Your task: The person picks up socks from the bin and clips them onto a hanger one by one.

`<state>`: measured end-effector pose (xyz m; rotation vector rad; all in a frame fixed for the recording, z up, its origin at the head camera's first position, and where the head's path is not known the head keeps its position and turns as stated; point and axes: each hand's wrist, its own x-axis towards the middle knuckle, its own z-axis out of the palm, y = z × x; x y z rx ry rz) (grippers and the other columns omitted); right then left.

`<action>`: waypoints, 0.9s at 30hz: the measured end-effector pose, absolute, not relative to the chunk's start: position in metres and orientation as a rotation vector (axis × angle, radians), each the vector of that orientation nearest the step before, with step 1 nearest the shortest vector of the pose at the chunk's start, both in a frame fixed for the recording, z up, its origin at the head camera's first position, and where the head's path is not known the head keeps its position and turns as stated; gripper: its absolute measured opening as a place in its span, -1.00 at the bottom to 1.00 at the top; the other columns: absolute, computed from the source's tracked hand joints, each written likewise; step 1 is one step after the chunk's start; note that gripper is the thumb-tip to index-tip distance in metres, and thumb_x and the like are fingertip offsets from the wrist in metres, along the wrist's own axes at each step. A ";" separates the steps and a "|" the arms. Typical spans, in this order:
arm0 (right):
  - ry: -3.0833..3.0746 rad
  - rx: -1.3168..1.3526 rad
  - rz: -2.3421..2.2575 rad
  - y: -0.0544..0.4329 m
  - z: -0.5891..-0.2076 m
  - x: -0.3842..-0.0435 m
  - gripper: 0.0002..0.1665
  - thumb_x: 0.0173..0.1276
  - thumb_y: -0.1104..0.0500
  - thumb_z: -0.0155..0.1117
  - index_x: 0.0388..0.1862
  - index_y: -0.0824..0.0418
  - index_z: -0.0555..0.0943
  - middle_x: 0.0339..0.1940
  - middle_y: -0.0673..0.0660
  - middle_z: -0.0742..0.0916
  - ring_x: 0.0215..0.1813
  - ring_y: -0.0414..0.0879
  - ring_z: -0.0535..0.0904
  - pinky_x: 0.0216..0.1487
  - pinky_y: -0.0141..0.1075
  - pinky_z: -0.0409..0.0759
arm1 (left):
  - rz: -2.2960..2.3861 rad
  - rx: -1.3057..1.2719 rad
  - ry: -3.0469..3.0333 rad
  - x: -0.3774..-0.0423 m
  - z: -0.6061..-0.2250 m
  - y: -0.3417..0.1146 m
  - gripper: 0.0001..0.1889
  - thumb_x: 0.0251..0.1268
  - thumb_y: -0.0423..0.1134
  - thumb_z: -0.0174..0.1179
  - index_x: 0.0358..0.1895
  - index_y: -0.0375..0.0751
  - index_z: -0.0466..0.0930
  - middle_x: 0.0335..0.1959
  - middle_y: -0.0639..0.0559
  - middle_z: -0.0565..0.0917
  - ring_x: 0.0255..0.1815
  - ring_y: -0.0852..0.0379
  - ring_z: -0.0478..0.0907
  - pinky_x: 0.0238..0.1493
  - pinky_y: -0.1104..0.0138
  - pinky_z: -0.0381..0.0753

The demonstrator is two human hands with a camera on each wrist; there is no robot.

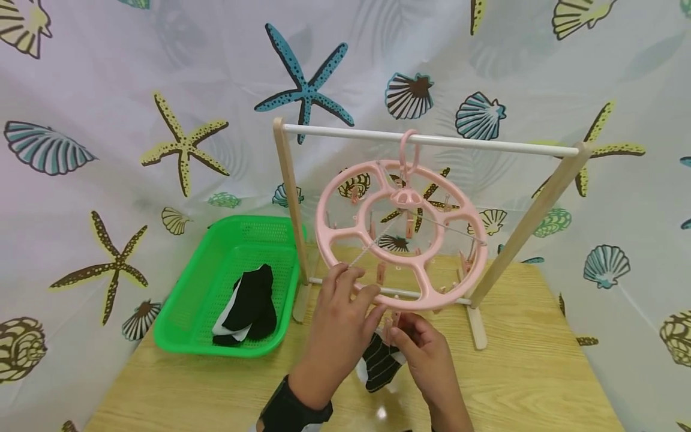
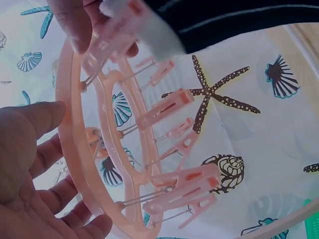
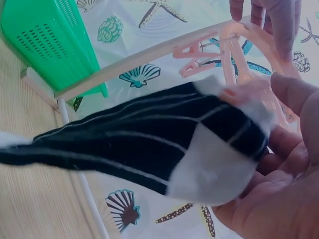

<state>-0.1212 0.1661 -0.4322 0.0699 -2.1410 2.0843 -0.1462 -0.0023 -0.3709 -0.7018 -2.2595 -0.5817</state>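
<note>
A pink round drying hanger (image 1: 426,303) with clothespins hangs by its hook from a white rail. My left hand (image 1: 345,312) holds its near rim, with the fingers over the ring; the left wrist view shows fingers of this hand (image 2: 50,149) around the rim. Just below the rim, my right hand (image 1: 432,354) pinches a pink clothespin (image 2: 124,22) between thumb and fingers. A black sock (image 3: 134,129) with white stripes and a white patch hangs at that clothespin, its upper edge at the pin's jaws. Part of the sock is hidden behind the right hand in the head view.
A green basket (image 1: 183,300) stands left of the rack with black and white socks (image 1: 251,306) in it. The rack's wooden posts (image 1: 531,222) and white rail (image 1: 351,131) frame the hanger. Several other clothespins (image 2: 167,109) dangle from the ring. A patterned sheet (image 1: 216,60) hangs behind.
</note>
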 end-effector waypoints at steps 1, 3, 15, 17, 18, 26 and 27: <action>-2.156 0.054 2.069 0.167 -0.432 -0.120 -0.67 0.40 0.32 0.29 0.10 0.43 0.59 -0.13 0.24 0.67 -0.14 -0.11 0.64 -0.13 -0.34 0.63 | -0.583 -0.702 -2.262 -0.146 -0.371 -0.004 -0.76 0.19 -0.11 0.45 -0.14 -0.10 0.70 0.07 -0.13 0.51 0.29 -0.19 0.31 0.27 0.09 0.41; -2.181 0.025 2.041 0.170 -0.431 -0.118 -0.65 0.40 0.31 0.29 0.12 0.41 0.60 -0.09 0.25 0.68 -0.09 -0.12 0.64 -0.08 -0.36 0.61 | -0.588 -0.704 -2.275 -0.146 -0.370 -0.006 -0.76 0.19 -0.11 0.44 -0.14 -0.10 0.69 0.01 -0.12 0.51 0.29 -0.20 0.30 0.28 0.09 0.40; -1.623 -0.189 1.939 0.193 -0.421 -0.094 -0.79 0.47 0.36 0.17 -0.29 0.54 0.63 -0.47 0.11 0.71 -0.39 -0.12 0.62 -0.24 -0.41 0.60 | -0.696 -0.771 -2.316 -0.142 -0.367 -0.018 -0.76 0.20 -0.13 0.40 -0.15 -0.12 0.62 -0.06 -0.08 0.48 0.29 -0.21 0.28 0.30 0.07 0.39; -1.390 -0.172 1.942 0.200 -0.421 -0.093 -0.74 0.47 0.39 0.13 -0.35 0.62 0.58 -0.53 0.14 0.67 -0.44 -0.10 0.57 -0.31 -0.41 0.58 | -0.723 -0.792 -2.312 -0.142 -0.367 -0.020 -0.77 0.21 -0.14 0.39 -0.14 -0.12 0.62 -0.05 -0.08 0.48 0.31 -0.20 0.26 0.32 0.06 0.36; -1.309 -0.165 1.932 0.203 -0.420 -0.093 -0.73 0.48 0.40 0.11 -0.34 0.65 0.57 -0.53 0.16 0.66 -0.44 -0.09 0.55 -0.31 -0.40 0.57 | -0.728 -0.804 -2.313 -0.142 -0.367 -0.021 -0.77 0.23 -0.14 0.38 -0.13 -0.12 0.62 -0.04 -0.08 0.48 0.32 -0.20 0.25 0.34 0.06 0.34; -1.710 -0.015 1.986 0.222 -0.408 -0.102 -0.50 0.67 0.13 -0.18 0.37 0.39 0.42 0.29 0.20 0.53 0.38 0.01 0.26 0.23 -0.28 0.27 | -0.684 -0.835 -2.323 -0.143 -0.364 -0.031 -0.77 0.26 -0.16 0.36 -0.10 -0.13 0.59 0.00 -0.08 0.46 0.33 -0.19 0.24 0.32 0.11 0.36; -1.781 0.056 1.992 0.222 -0.407 -0.104 -0.47 0.68 0.11 -0.24 0.44 0.35 0.37 0.35 0.16 0.50 0.42 -0.02 0.23 0.26 -0.30 0.24 | -0.678 -0.833 -2.326 -0.143 -0.364 -0.032 -0.76 0.27 -0.16 0.36 -0.10 -0.13 0.58 0.00 -0.07 0.45 0.33 -0.18 0.24 0.31 0.12 0.37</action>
